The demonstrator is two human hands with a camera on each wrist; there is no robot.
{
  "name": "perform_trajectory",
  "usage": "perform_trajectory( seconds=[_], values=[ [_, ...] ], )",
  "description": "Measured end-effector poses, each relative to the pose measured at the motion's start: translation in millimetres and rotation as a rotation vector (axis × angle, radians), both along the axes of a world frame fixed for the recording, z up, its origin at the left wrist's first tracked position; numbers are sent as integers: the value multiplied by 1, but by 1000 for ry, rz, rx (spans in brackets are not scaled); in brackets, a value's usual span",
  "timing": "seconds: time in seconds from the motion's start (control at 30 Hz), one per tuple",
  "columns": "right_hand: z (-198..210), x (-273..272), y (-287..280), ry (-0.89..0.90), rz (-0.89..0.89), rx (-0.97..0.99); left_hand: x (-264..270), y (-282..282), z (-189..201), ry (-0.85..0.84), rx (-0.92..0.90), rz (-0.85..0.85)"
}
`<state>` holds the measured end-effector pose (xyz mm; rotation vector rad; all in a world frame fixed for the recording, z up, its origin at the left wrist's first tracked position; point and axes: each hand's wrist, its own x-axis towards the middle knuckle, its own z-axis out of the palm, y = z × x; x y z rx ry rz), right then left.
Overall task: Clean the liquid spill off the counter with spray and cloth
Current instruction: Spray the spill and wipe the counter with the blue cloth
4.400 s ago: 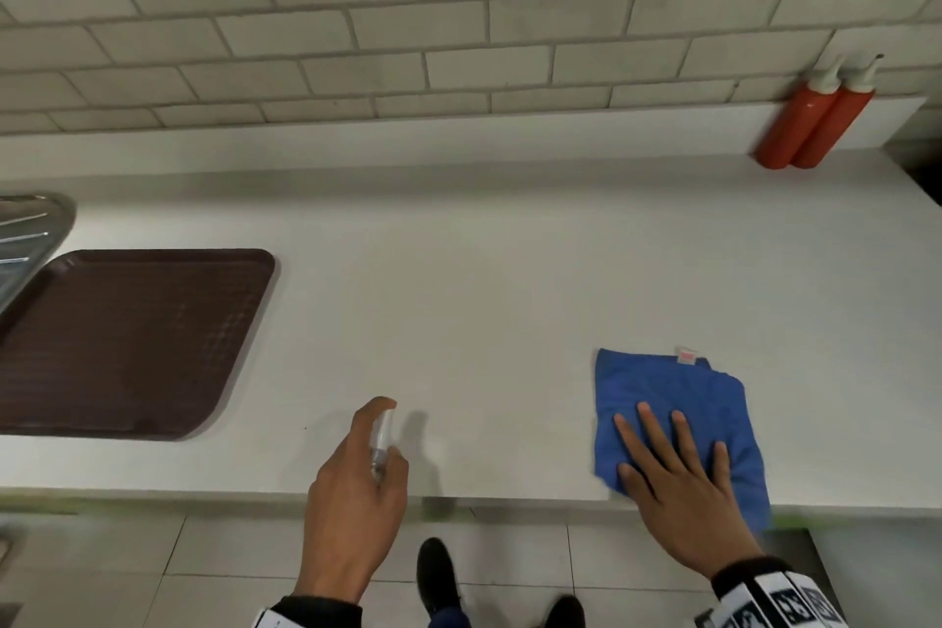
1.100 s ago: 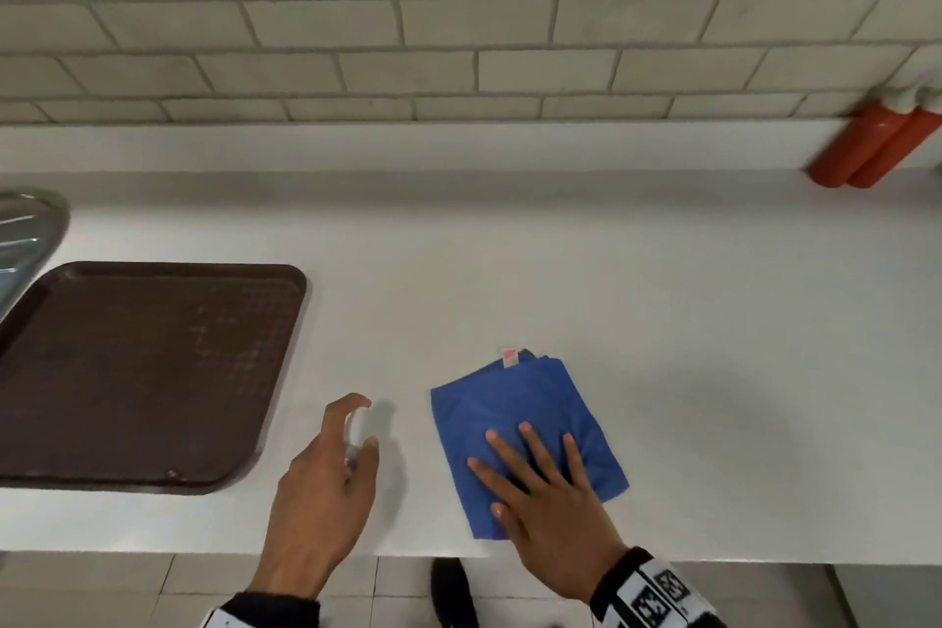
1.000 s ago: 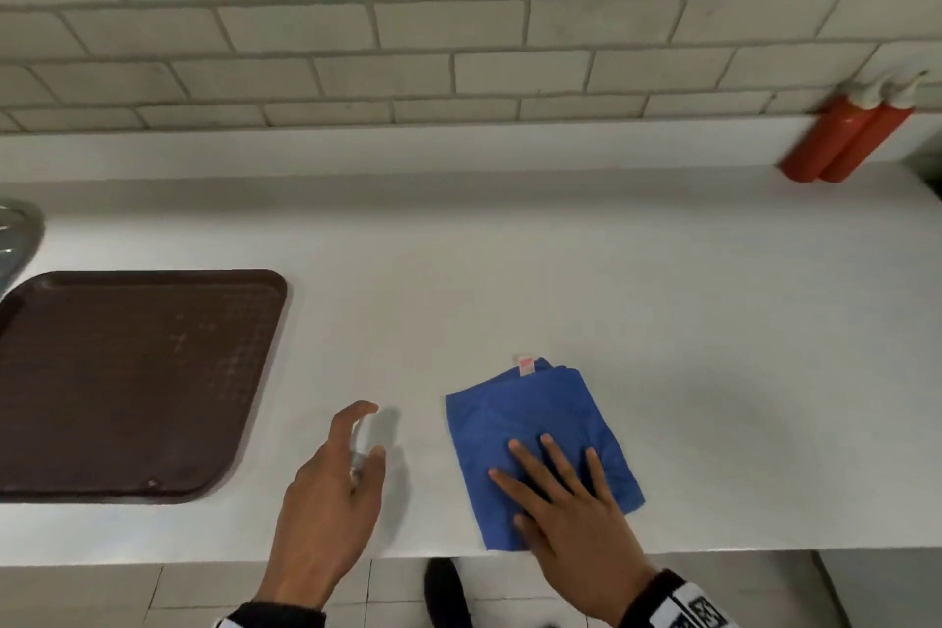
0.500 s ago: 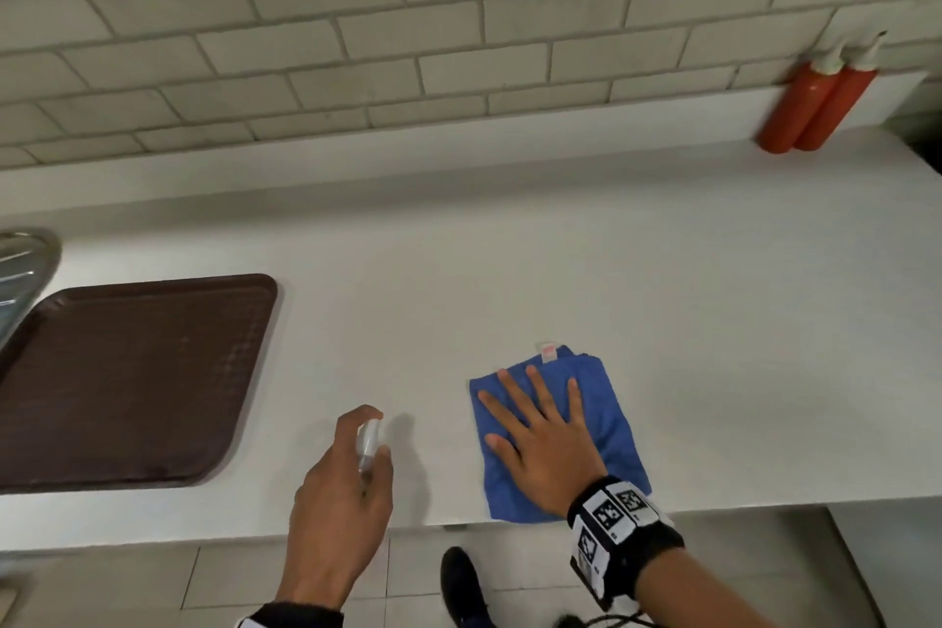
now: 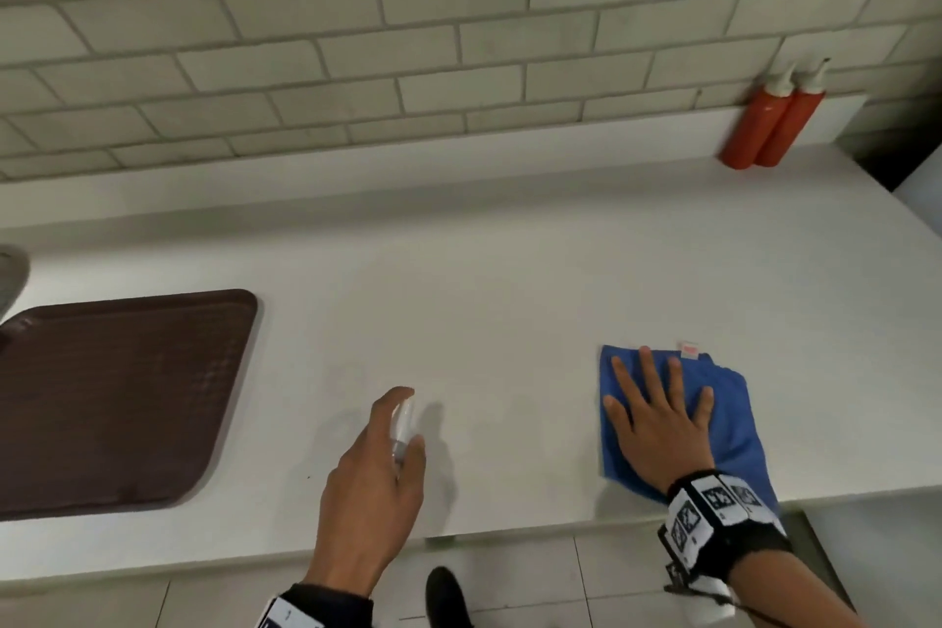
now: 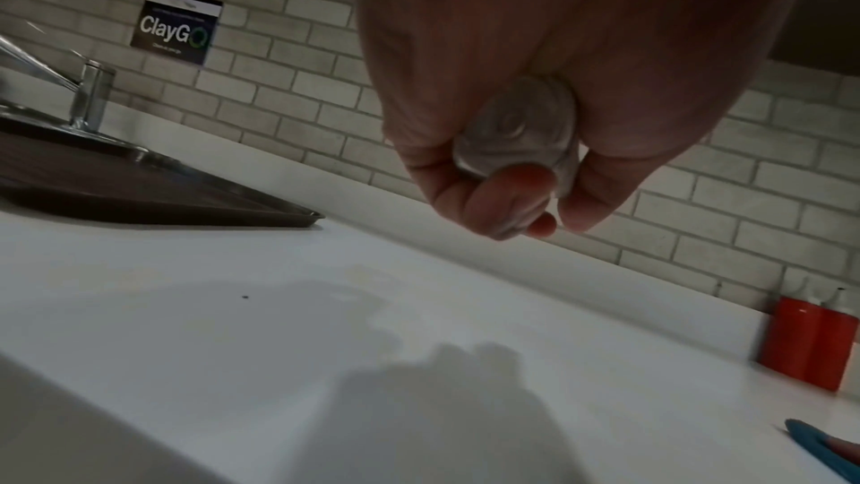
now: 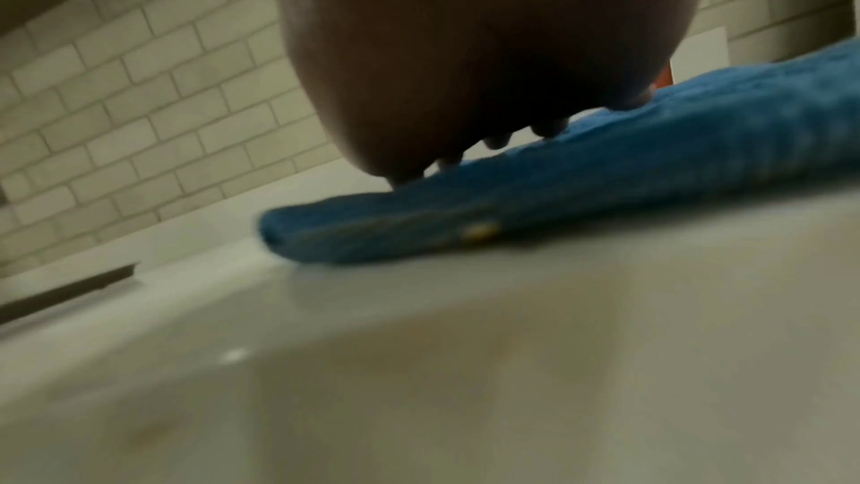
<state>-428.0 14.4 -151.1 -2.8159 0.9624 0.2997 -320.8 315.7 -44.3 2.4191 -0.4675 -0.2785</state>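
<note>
My left hand (image 5: 380,467) grips a small clear spray bottle (image 5: 401,428) above the white counter (image 5: 484,301) near its front edge; the bottle's round base (image 6: 516,131) shows between the curled fingers in the left wrist view. A faint wet sheen (image 6: 298,311) lies on the counter below it. To the right, a folded blue cloth (image 5: 729,403) lies flat by the front edge. My right hand (image 5: 657,416) presses on it with fingers spread and straight. The cloth (image 7: 605,175) fills the right wrist view under the palm.
A dark brown tray (image 5: 112,398) lies at the left, next to a steel sink and tap (image 6: 91,94). Two red squeeze bottles (image 5: 775,117) stand against the tiled wall at the back right. The counter ends just right of them.
My right hand has slid the blue cloth to the right along the front edge, away from the spray bottle. The left hand keeps holding the bottle in about the same place.
</note>
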Motion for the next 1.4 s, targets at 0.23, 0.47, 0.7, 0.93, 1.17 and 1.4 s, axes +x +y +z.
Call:
perform_trajectory(
  seconds=[0.23, 0.47, 0.7, 0.93, 1.17, 1.4],
  values=[
    [-1, 41, 31, 24, -94, 72, 22, 28, -8, 36, 3, 35],
    [1, 128, 106, -22, 191, 53, 61, 41, -9, 6, 7, 12],
    [-8, 144, 158, -25, 231, 81, 90, 63, -7, 39, -12, 48],
    [4, 170, 201, -37, 386, 77, 95, 50, -8, 59, -49, 49],
    [7, 74, 186, -110, 528, 56, 90, 44, -11, 89, -59, -21],
    [7, 24, 100, -15, 270, 113, 61, 34, -14, 90, 27, -41]
  ],
)
